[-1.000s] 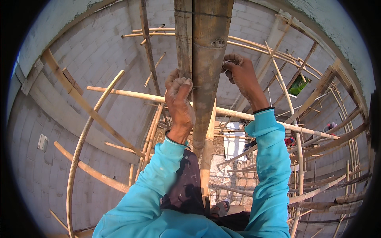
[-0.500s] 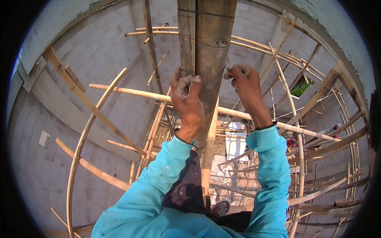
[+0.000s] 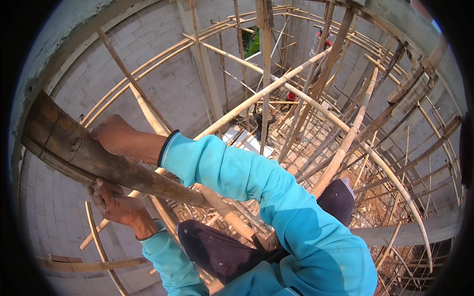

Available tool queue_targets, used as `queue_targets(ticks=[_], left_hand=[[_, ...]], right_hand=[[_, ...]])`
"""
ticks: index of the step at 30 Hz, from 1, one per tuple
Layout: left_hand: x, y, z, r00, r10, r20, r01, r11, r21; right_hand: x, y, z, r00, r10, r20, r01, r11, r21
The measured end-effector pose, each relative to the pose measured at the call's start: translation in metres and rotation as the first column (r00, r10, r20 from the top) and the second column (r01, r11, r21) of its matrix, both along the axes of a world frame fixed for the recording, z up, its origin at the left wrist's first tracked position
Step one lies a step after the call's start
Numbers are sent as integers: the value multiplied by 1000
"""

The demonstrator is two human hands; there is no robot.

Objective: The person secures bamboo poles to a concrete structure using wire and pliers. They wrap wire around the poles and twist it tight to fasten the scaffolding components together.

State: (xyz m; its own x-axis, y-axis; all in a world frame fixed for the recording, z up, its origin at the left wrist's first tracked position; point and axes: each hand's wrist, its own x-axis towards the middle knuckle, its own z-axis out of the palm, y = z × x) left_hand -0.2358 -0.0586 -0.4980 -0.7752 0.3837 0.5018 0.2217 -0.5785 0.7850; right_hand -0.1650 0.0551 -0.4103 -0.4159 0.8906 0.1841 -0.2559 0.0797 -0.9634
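Observation:
A thick weathered bamboo pole slants from the upper left toward my legs. A wooden board lies along its lower side, and a dark wire band circles both near the far end. My right hand is closed in a fist against the pole's upper side; its fingertips are partly hidden there. Below the pole, my left hand has its thumb raised by the board's edge and its fingers curled in. What either hand pinches is too small or hidden to see.
Thin bamboo scaffold poles cross in front and to the right, high above a rubble-strewn ground. A person is far below, and another person is at the far scaffold. Block walls surround the space.
My view has swung to the right, so the pole now lies at the left. Both hands stay by the pole; the thin wire seen at my right fingers no longer shows.

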Motion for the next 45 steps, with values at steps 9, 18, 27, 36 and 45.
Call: queue_targets(ticks=[9, 18, 27, 36, 45], left_hand=[[-20, -5, -11, 998, -16, 60, 15, 1000, 28], [-5, 6, -5, 999, -3, 35, 0, 997, 81], [7, 0, 1, 998, 24, 50, -26, 999, 27], [42, -28, -35, 995, 86, 47, -87, 996, 29], [45, -39, -12, 940, -216, 266, 263, 952, -155]], right_hand=[[-2, -13, 8, 953, -60, 298, 25, 992, 120], [57, 6, -9, 932, -101, 349, -152, 763, 628], [46, -5, -40, 952, -305, 20, 261, 846, 466], [53, -22, -30, 987, -44, -154, 38, 998, -40], [53, -27, -35, 952, -110, -285, 79, 990, -121]])
